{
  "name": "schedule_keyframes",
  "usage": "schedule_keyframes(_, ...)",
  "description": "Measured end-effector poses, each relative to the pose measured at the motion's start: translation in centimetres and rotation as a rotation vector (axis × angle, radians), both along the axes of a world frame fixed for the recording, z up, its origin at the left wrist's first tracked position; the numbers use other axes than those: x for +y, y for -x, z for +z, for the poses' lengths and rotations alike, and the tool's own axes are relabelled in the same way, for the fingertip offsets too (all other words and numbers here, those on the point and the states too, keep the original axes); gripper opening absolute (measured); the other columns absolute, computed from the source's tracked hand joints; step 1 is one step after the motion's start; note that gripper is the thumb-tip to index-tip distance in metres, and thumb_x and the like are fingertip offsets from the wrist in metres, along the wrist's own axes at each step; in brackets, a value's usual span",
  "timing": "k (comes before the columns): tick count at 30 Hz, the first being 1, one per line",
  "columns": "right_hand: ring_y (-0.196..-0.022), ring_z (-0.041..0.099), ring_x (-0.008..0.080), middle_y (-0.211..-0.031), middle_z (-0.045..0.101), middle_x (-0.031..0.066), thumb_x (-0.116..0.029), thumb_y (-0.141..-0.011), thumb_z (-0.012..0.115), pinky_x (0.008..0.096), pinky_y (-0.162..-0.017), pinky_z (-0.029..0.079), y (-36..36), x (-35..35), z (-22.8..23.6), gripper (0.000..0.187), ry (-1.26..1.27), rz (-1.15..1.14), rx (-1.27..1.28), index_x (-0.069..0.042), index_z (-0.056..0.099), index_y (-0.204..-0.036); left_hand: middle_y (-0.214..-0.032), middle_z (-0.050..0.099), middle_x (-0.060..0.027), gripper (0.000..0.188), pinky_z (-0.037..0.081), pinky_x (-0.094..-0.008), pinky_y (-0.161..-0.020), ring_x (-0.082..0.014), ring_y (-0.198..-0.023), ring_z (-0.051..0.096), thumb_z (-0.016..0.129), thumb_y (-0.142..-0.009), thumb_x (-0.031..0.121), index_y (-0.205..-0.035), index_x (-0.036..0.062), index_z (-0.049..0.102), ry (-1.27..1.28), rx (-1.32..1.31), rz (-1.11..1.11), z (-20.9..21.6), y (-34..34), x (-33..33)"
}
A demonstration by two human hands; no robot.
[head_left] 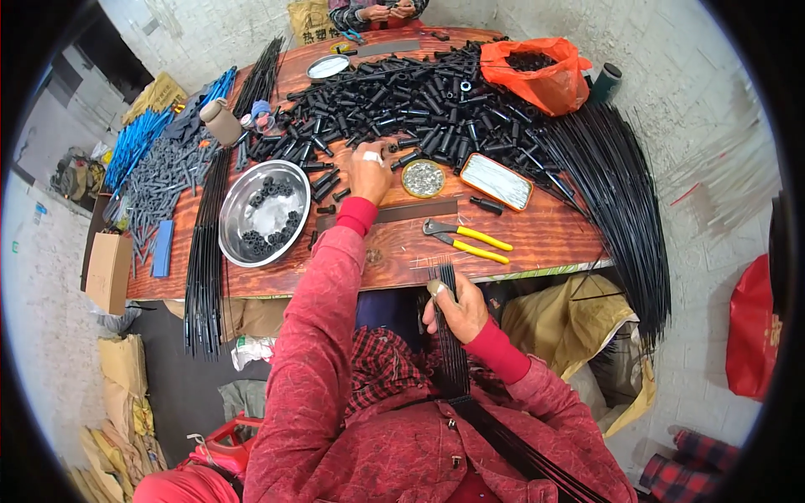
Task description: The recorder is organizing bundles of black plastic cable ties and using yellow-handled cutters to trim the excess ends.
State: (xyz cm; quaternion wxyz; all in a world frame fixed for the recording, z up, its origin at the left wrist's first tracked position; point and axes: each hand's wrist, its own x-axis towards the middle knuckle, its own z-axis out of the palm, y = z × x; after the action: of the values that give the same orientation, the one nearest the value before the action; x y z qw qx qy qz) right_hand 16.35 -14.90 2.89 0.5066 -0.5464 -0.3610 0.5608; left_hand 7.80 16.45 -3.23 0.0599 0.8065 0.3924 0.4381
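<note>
My right hand [459, 310] is closed round a bundle of thin black rods [453, 365], held upright just before the table's near edge. The rods' thin tips stand above my fingers, and their long ends run down across my lap to the lower right. Over the table my left hand [369, 174], white tape on a finger, reaches to the near edge of a heap of short black tubular parts [428, 105]. Its fingers are curled together at the parts; what they pinch is too small to make out. Yellow-handled pliers [470, 241] lie between my hands.
A steel bowl [233, 226] with black rings stands left. Near the heap are a round tin of small metal pieces [423, 178] and a rectangular tray [496, 182]. More black rods [616, 193] hang over the right edge. An orange bag [545, 84] and another person's hands [387, 12] are at the back.
</note>
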Motion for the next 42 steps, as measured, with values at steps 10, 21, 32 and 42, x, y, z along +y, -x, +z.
schedule_keyframes(10,-0.053,0.060,0.0158,-0.066,0.061,0.0108,-0.020,-0.102,0.049,0.0269,-0.052,0.050,-1.0,0.4,0.0,0.021,-0.030,-0.012,0.036,0.001,0.047,-0.104,-0.116,0.060,-0.0174,0.059,0.046,-0.0436,-0.095,-0.0388,-0.112,0.055,0.073,-0.068,-0.002,-0.124,0.0075,0.057,-0.023,0.065,-0.010,1.4,3.7,-2.1)
schedule_keyframes(21,-0.053,0.059,0.0156,-0.067,0.062,0.0106,-0.022,-0.102,0.048,0.0271,-0.052,0.049,-1.0,-0.2,0.5,0.024,-0.013,-0.044,0.017,0.002,0.049,-0.104,-0.096,0.063,-0.0170,0.019,0.046,-0.0461,-0.086,-0.0388,-0.100,0.058,0.064,-0.077,0.003,-0.096,0.0046,0.063,-0.042,-0.016,0.123,1.0,3.4,-0.2)
schedule_keyframes(32,-0.052,0.061,0.0163,-0.066,0.063,0.0105,-0.017,-0.102,0.047,0.0273,-0.051,0.050,-1.0,0.2,0.3,0.019,-0.015,-0.054,0.033,0.002,0.047,-0.101,-0.086,0.066,-0.0185,0.028,0.049,-0.0418,-0.078,-0.0350,-0.086,0.065,0.062,-0.085,0.026,-0.104,0.0050,0.065,0.492,-0.097,0.042,1.3,1.5,1.1)
schedule_keyframes(42,-0.053,0.061,0.0164,-0.067,0.063,0.0109,-0.017,-0.102,0.046,0.0275,-0.051,0.051,-1.0,0.2,0.2,0.019,-0.026,-0.036,0.024,0.002,0.047,-0.103,-0.095,0.071,-0.0172,0.024,0.052,-0.0383,-0.076,-0.0305,-0.089,0.068,0.069,-0.085,0.028,-0.101,0.0106,0.073,0.439,0.119,0.073,0.6,1.3,0.7)
